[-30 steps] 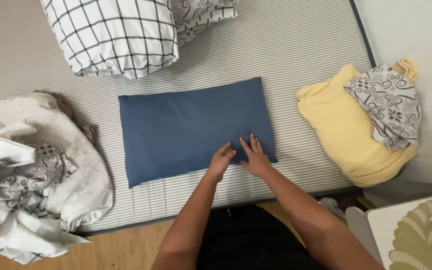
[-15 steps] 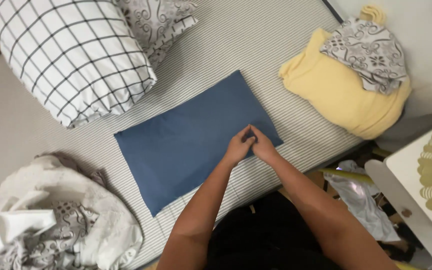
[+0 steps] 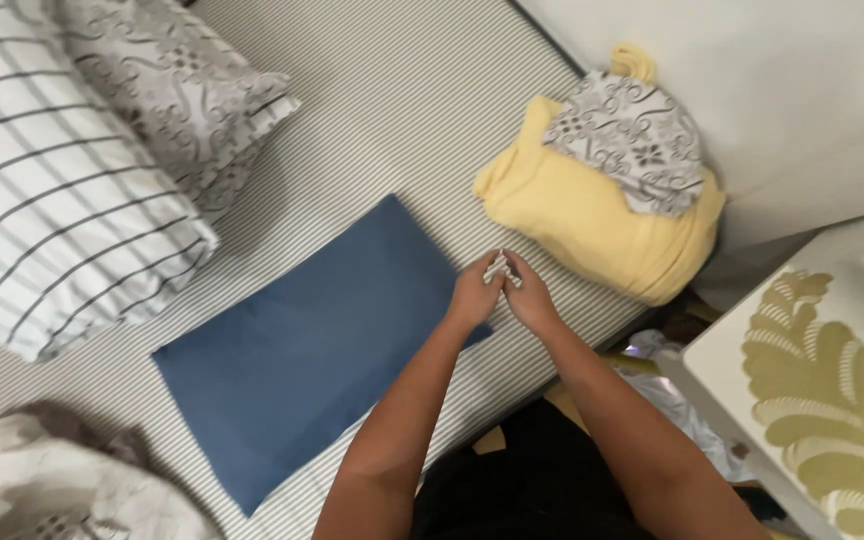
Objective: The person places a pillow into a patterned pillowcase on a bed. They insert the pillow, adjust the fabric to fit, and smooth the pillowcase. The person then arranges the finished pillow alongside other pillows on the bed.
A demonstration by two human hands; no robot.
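A flat dark blue pillowcase (image 3: 302,360) lies slantwise on the grey-striped mattress sheet (image 3: 402,110). My left hand (image 3: 474,292) and my right hand (image 3: 530,295) meet just off its right end, fingertips pressed together. Between them they pinch a small pale striped piece (image 3: 497,268). I cannot tell whether it is a fold of the sheet or a loose item. Both forearms reach in from the bottom of the view.
A folded yellow blanket (image 3: 582,225) with a grey patterned cloth (image 3: 632,150) on it sits right of the hands. A checked pillow (image 3: 42,200) and a patterned pillow (image 3: 177,100) lie at the left. Crumpled linen (image 3: 42,490) is bottom left; a leaf-patterned surface (image 3: 832,380) is bottom right.
My hands lifted from lying flat on the pillowcase's near right part to its right end, fingertips now pinched together. The view swung, so everything appears turned.
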